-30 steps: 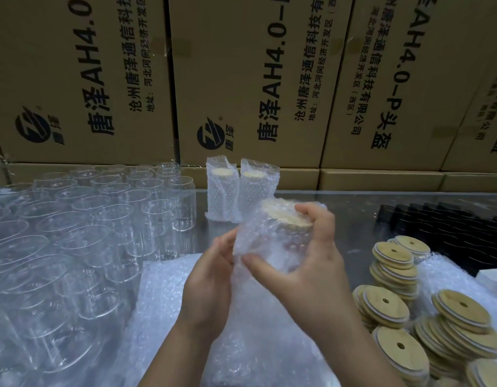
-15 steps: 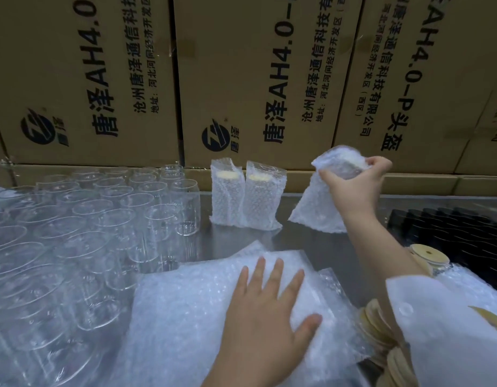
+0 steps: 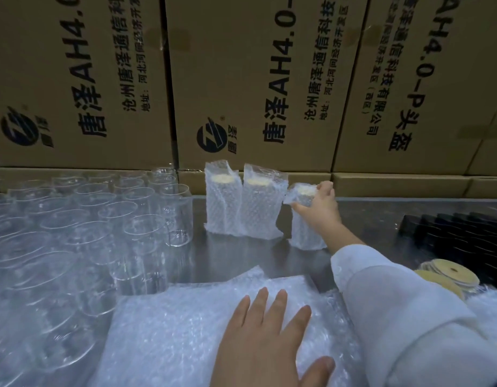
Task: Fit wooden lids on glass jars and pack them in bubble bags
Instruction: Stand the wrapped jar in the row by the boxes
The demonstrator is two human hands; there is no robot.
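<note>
My right grip (image 3: 318, 212) pinches the top of the bagged jar (image 3: 306, 236), which stands tall right below it, just beside the two packed jars (image 3: 258, 210) to its left, while my left grip (image 3: 267, 339) lies flat, fingers straight, on the bubble bags (image 3: 169, 331).

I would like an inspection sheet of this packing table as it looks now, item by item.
Surface: steel table, bare at centre.
Job's things: two packed jars upright at back; third packed jar right of them; empty glass jars left; bubble bags near; wooden lids right.
Clutter: black objects far right, kind unclear.
Hands: right hand grips third packed jar's top; left hand flat on bubble bags.
Cables: nothing seen.
Surroundings: printed cartons behind.
</note>
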